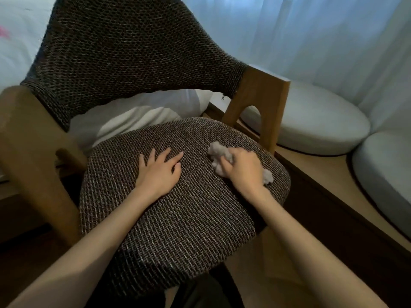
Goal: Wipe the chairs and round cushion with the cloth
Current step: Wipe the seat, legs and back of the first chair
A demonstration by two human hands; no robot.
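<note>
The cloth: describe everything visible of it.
The cloth is small, pale grey and fluffy-looking, crumpled into a wad. The right hand grips it with curled fingers and hides its middle; one bunch sticks out beyond the fingers, a smaller tuft at the hand's outer edge. It rests on the dark woven chair seat, toward its right side.

Chair seat (178,207): dark brown, flecked with pale threads, tight basket-weave pattern.
Backrest (124,52): same dark brown weave, finer mesh, paler flecks towards the edges.
Chair frame (262,101): warm mid-brown wood, plain.
Cloth (219,155): pale grey, no print.
Round cushion (311,121): off-white with a bluish cast, plain.
Second cushion (382,178): same pale off-white, plain.
Curtain (311,30): sheer bluish white, soft vertical streaks.
Ledge (322,170): light tan wood, darker brown edge.
</note>
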